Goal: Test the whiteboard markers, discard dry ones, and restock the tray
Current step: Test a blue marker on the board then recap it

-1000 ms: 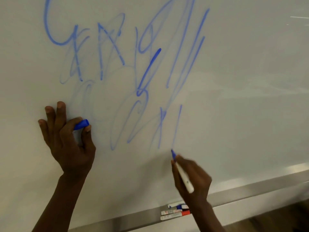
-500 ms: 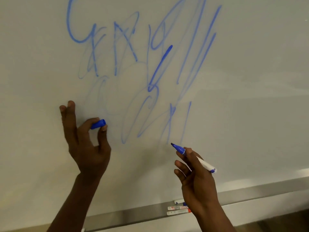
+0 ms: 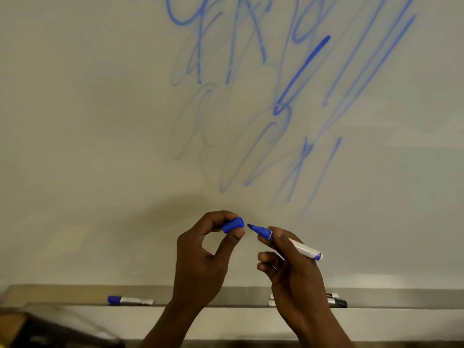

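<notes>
**Cap and marker brought together below the scribbles**

Both hands have come off the board & dropped toward the tray since 0.5 s ago; cap and nib, well apart then, now sit almost tip to mouth.

Nearest: a dark blurred object [image 3: 50, 332] at bottom left, w/ a tan edge; can't tell what it is. Both forearms rise from the bottom edge.

Left hand [image 3: 200, 262] pinches the blue cap [image 3: 233, 224] between thumb & curled forefinger, open end facing right. Right hand [image 3: 293, 270] grips the marker [image 3: 296, 246] w/ thumb & forefinger near the blue collar, lower fingers curled loose under the white barrel. Nib points left, just short of the cap, not yet in.

Behind the wrists: the metal tray [image 3: 200, 295]. On its left part a capped blue marker [image 3: 129, 300] lies flat. On the right, more markers [image 3: 335, 300], dark-capped, mostly hidden by the right hand; count unclear.

Farthest: the whiteboard [image 3: 88, 121] w/ blue scribbles [image 3: 301, 71], some strokes bold, many faint. Hands' shadow falls on the board just above them.
</notes>
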Available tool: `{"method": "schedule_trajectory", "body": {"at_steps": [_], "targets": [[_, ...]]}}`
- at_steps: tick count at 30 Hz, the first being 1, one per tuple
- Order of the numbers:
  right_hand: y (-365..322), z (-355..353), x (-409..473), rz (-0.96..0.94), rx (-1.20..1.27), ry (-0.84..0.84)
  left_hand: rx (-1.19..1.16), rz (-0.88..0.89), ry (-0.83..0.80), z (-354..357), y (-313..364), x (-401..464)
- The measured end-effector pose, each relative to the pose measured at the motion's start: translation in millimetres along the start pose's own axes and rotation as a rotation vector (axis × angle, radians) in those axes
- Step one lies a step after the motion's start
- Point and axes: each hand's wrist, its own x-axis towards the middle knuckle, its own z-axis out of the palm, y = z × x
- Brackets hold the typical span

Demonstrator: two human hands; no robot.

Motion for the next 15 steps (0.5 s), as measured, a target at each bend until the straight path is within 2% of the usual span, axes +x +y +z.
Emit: {"method": "schedule_trajectory", "body": {"at_steps": [6,11,15], "targets": [[19.5,2.6,4.0,0.025,-0.168,-0.025,0.037,-0.051,-0.054,-15.6,-14.6,-17.2],[19.3,-0.2,3.9,-0.087,-0.429,-0.094,0.209,0.014,-0.168,-38.1,-21.9,-21.8],[24.3,-0.4,6.5,-0.114,-0.604,-0.18,0.256,-0.018,-0.228,-44.5,-25.3,-32.1]]}}
